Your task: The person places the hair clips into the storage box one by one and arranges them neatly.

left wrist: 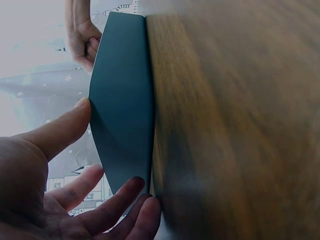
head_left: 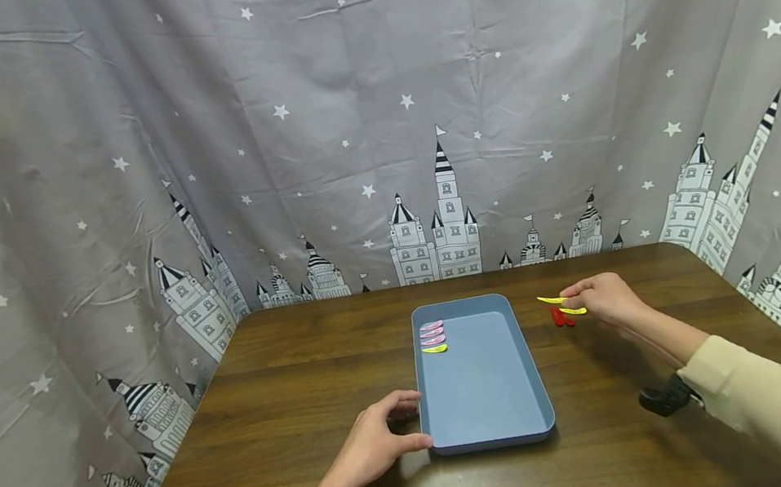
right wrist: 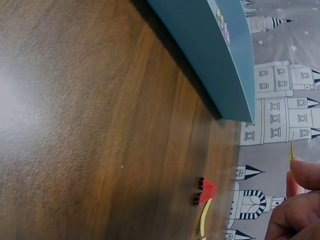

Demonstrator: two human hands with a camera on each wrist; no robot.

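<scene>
My right hand (head_left: 607,300) pinches a yellow hair clip (head_left: 549,300) by one end, raised above the table. Below it a second yellow clip (head_left: 573,311) lies close to red hair clips (right wrist: 207,191). My left hand (head_left: 379,440) rests against the near left side of a blue-grey tray (head_left: 482,379), thumb at the rim and fingers along the outer wall (left wrist: 122,95). Inside the tray, at its far left, three pink clips (head_left: 433,332) and one yellow clip (head_left: 435,349) lie in a column.
Everything stands on a brown wooden table (head_left: 293,404). A grey curtain (head_left: 315,122) printed with castles and stars hangs behind and at both sides. A black strap device (head_left: 666,396) sits on the right wrist.
</scene>
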